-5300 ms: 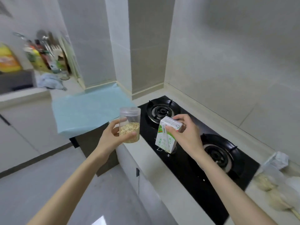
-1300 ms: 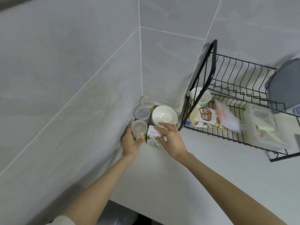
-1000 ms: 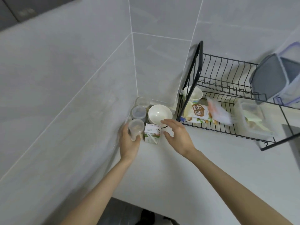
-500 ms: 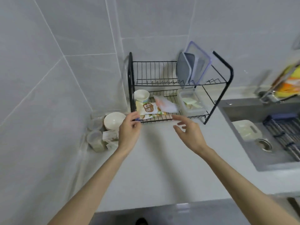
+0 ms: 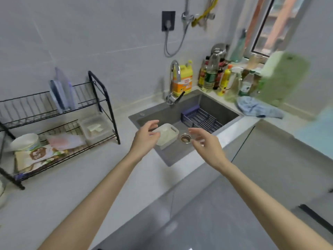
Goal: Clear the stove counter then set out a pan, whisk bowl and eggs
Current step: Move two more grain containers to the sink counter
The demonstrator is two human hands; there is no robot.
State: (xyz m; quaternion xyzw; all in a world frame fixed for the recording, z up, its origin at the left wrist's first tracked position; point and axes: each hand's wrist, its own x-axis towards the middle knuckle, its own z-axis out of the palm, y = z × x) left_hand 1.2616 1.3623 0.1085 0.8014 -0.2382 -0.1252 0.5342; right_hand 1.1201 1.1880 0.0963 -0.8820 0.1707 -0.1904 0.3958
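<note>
View has swung right since half second ago: both hands now over sink [image 5: 212, 105], rack [image 5: 100, 98] off to left. Left hand [image 5: 146, 139] and right hand [image 5: 207, 147] empty, fingers spread, apart. White tub [image 5: 169, 134] between them, below. Bare counter [image 5: 90, 177] beneath forearms. Pan, bowl, eggs not visible; right edge blurred.

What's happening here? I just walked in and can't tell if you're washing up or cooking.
A person stands at the kitchen counter with both hands empty and open: the left hand and right hand are held out over the near edge of the sink. A pale plastic container sits in the basin beside the drain. The dish rack stands to the left. No pan, whisk bowl or eggs are in sight.
</note>
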